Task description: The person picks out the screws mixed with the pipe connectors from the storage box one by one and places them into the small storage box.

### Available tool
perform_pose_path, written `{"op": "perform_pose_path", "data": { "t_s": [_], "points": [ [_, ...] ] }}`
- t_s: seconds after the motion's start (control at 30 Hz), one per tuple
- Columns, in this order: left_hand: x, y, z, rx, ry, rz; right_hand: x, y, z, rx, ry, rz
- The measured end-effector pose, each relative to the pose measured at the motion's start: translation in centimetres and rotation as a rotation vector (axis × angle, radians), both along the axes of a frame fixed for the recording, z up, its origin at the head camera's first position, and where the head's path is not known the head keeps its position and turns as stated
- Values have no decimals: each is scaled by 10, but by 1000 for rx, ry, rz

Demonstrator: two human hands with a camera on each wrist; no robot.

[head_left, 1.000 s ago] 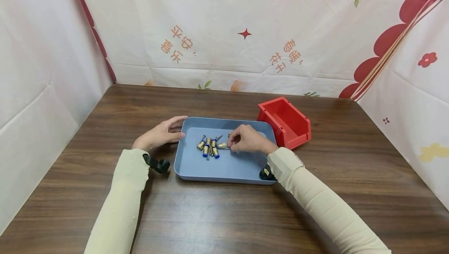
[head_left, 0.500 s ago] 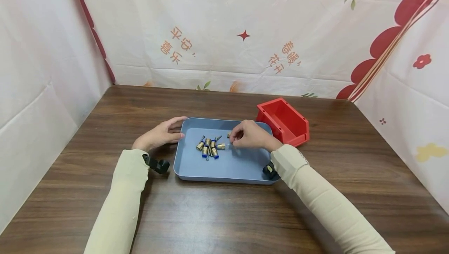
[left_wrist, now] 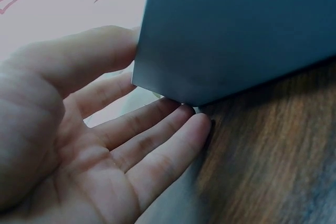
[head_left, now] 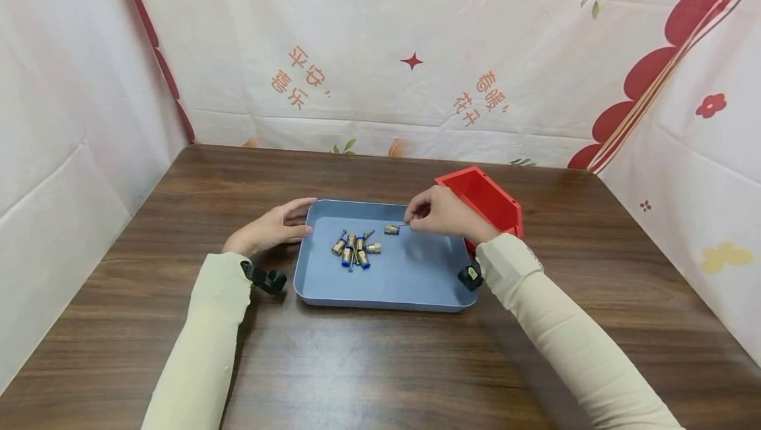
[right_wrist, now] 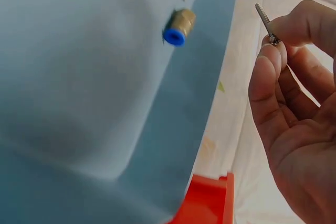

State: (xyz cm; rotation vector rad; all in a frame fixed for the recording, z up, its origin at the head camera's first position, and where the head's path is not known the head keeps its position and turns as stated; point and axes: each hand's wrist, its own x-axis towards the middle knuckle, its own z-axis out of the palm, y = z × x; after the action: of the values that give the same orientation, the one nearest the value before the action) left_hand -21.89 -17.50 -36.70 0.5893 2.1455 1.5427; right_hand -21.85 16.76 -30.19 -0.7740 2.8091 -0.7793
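Observation:
Between thumb and fingertips my right hand (head_left: pixel 446 213) pinches a small metal screw (right_wrist: pixel 264 19), its threaded shaft pointing up out of the fingers in the right wrist view. The hand is above the right part of a blue-grey tray (head_left: pixel 386 291). A brass fitting with a blue end ring (right_wrist: pixel 181 26) lies alone in the tray, near the screw in the head view. Left of it is a pile of brass fittings (head_left: pixel 347 256) mixed with screws. My left hand (head_left: pixel 267 226) is at the tray's left side, fingers extended, thumb and fingertips touching its wall (left_wrist: pixel 173 72).
A red open-front bin (head_left: pixel 508 215) stands right behind the tray's back right corner, partly hidden by my right hand and forearm. The tray rests on a dark wooden table (head_left: pixel 368 364). A printed white curtain (head_left: pixel 357 34) hangs behind the table.
My right hand has moved up and to the right with the screw, away from the pile toward the red bin. The lone fitting is now uncovered. My left hand stays in place.

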Motion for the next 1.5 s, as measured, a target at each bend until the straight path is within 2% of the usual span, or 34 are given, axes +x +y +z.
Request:
{"op": "perform_pose_path", "data": {
  "t_s": [0.27,0.5,0.7,1.03,1.5],
  "points": [
    [-1,-1,0,1,-5,4,-4,21,5,-96,-20,-95],
    [-1,-3,-1,28,-20,9,-9,44,11,-161,-10,-127],
    [-2,-4,-3,23,-9,7,-14,65,15,-150,0,-204],
    [-1,-2,2,32,-21,4,-19,96,15,-138,11,-287],
    [1,2,-1,13,-10,2,-17,113,7,-116,27,-318]
  ]
}}
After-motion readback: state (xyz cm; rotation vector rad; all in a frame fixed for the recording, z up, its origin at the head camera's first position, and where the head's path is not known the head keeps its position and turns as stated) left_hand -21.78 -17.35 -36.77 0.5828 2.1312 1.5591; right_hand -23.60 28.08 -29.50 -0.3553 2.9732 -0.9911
